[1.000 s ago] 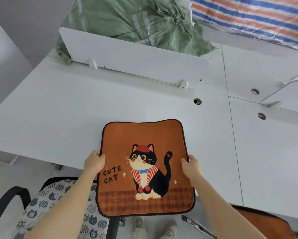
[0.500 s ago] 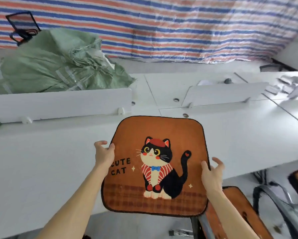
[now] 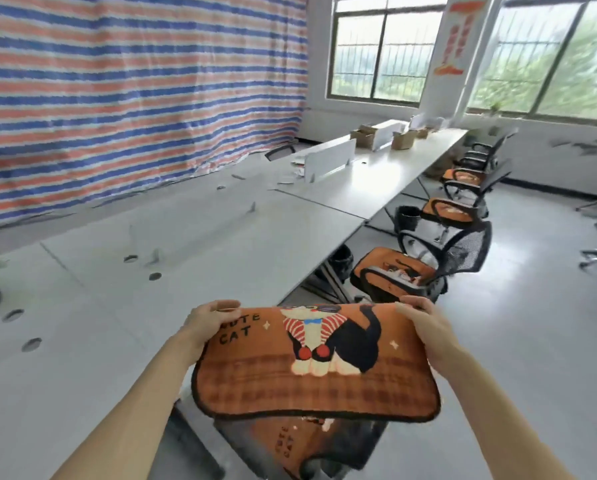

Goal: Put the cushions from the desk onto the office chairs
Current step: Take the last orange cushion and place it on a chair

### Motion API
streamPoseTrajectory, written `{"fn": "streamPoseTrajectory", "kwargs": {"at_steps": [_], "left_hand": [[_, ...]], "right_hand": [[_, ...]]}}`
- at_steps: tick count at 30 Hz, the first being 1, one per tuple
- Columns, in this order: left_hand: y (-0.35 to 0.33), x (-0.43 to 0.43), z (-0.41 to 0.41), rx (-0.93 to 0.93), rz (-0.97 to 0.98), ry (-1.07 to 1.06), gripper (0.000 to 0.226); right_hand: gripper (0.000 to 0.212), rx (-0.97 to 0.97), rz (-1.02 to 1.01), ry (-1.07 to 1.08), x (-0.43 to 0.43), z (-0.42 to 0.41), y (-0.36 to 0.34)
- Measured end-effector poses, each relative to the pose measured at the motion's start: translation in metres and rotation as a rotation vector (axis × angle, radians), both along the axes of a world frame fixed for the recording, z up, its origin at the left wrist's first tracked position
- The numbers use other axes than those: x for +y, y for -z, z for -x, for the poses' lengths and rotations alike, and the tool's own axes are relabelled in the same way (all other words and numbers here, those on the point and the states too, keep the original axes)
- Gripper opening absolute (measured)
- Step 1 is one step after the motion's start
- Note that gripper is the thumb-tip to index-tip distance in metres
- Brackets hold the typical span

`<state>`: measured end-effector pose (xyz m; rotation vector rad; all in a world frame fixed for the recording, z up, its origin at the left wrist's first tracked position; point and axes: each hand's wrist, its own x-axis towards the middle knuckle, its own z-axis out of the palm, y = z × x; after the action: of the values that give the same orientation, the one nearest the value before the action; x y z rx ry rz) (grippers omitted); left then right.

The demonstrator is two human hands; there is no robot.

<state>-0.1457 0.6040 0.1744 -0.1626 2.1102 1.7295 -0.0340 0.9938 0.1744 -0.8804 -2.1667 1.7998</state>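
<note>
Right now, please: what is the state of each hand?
Left hand: closed on the cushion's left edge.
Right hand: closed on the cushion's right edge.

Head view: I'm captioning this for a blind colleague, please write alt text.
Two bare hands, left hand and right hand, hold an orange cat-print cushion beside a long white desk; black mesh office chairs with orange cushions line its right side.

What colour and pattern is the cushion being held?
Orange cushion with a black-and-white cartoon cat and "CUTE CAT" lettering; seen in the head view.
</note>
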Motion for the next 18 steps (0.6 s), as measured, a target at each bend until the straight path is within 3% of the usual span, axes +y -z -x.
{"fn": "streamPoseTrajectory", "kwargs": {"at_steps": [3, 7, 18], "left_hand": [[-0.024, 0.104, -0.011, 0.053, 0.042, 0.075, 0.024], [-0.041, 0.213, -0.018, 0.109, 0.105, 0.241, 0.017], [-0.043, 0.431, 0.037, 0.152, 0.175, 0.333, 0.018]], "right_hand": [[0.013, -0.095, -0.043, -0.039, 0.080, -0.069, -0.006], [0.009, -0.055, -0.103, 0.111, 0.164, -0.116, -0.011], [0.023, -0.021, -0.292, 0.357, 0.357, -0.106, -0.014]]}}
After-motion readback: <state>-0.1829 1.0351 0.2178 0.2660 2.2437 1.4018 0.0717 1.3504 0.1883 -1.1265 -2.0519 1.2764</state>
